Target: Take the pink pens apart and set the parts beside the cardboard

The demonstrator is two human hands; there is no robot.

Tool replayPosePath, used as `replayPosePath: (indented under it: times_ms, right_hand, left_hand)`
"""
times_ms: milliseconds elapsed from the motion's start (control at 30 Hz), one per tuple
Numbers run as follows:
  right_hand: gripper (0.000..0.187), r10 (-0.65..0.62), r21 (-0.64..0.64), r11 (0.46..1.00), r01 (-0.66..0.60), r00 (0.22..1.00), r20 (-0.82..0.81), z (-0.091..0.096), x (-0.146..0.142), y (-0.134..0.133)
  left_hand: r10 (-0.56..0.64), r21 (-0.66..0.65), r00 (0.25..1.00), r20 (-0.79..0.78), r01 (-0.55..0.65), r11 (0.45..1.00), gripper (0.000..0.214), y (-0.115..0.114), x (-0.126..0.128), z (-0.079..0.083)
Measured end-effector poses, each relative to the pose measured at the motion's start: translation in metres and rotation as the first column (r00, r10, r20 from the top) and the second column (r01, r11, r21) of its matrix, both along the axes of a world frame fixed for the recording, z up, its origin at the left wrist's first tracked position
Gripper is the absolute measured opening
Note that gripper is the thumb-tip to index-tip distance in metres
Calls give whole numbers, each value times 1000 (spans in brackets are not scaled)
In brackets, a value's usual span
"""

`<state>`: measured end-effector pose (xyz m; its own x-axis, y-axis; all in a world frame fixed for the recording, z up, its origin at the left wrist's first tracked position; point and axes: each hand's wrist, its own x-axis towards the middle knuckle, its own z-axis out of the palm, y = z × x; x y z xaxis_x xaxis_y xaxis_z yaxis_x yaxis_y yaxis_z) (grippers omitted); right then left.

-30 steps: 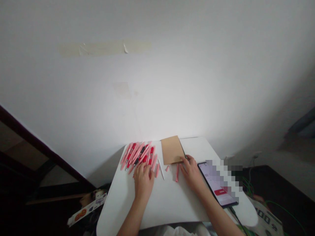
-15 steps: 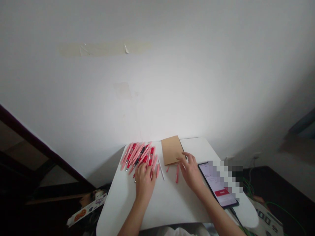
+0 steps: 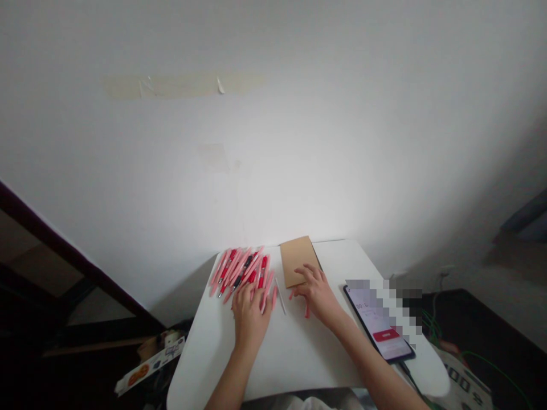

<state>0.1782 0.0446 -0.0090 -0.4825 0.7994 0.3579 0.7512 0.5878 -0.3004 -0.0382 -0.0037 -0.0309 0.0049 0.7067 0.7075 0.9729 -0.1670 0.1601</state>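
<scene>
Pens (image 3: 239, 270) left of notebook (image 3: 294, 259) (phone (image 3: 380, 330) rightmost).

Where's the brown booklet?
In the head view, the brown booklet lies at the back of the white table, right of the pens, the right hand at its near edge.

The far left corner of the white desk (image 3: 299, 359) is covered by a heap of pink, red and black pens (image 3: 239, 270). The heap's near side is overlapped by the left hand (image 3: 251, 313); whether a pen is gripped cannot be told. A thin white stick (image 3: 281, 296) is laid just beside the heap. By the far edge, a brown booklet (image 3: 296, 256) is partly hidden by the right hand (image 3: 318, 293), whose fingers are held apart near small pink pieces (image 3: 307, 312). Near the right edge, a phone (image 3: 376, 324) is placed.
</scene>
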Motion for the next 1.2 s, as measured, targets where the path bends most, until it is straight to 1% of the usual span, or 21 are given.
replayPosePath:
  times_ms: [100, 233, 567, 633, 767, 867, 933, 1000, 1100, 1200]
  right_hand:
    - [19, -2, 3, 1000, 2, 1000, -4, 1, -1, -1]
    - [15, 9, 38, 999, -8, 1000, -19, 1, -2, -2]
    - [14, 25, 75, 997, -21, 998, -56, 1, -4, -1]
    - [15, 20, 102, 995, -9, 994, -105, -1, -2, 1]
    - [17, -4, 143, 989, 47, 957, -290, -5, 4, 8]
    - [18, -6, 126, 990, 63, 915, -404, -8, 8, 10]
    - [19, -16, 103, 992, 70, 889, -458, -11, 10, 9]
    - [18, -26, 86, 993, 78, 869, -493, -14, 10, 7]
    - [18, -28, 82, 993, 81, 859, -511, -17, 10, 5]
    - [19, -31, 86, 992, 88, 856, -517, -19, 11, 6]
  left_hand:
    - [-4, 3, 1000, -1, 4, 1000, 13, -1, 0, 2]
    - [-3, -4, 1000, 5, 3, 1000, 14, -2, 2, 8]
    - [-25, -5, 1000, -2, 25, 1000, 15, -4, 7, 15]
    - [-39, -13, 999, 7, 39, 999, 16, -5, 10, 18]
    - [-63, -88, 998, 21, 65, 994, 15, -7, 21, 23]
    - [-91, -155, 995, 32, 95, 983, 9, -4, 35, 24]
    - [-112, -169, 994, 13, 112, 979, 5, -1, 45, 24]
    - [-120, -192, 993, -9, 116, 975, 5, 3, 54, 25]
    - [-86, -220, 996, -32, 77, 973, 4, 7, 62, 25]
    - [-62, -203, 998, -31, 55, 978, 3, 7, 64, 23]
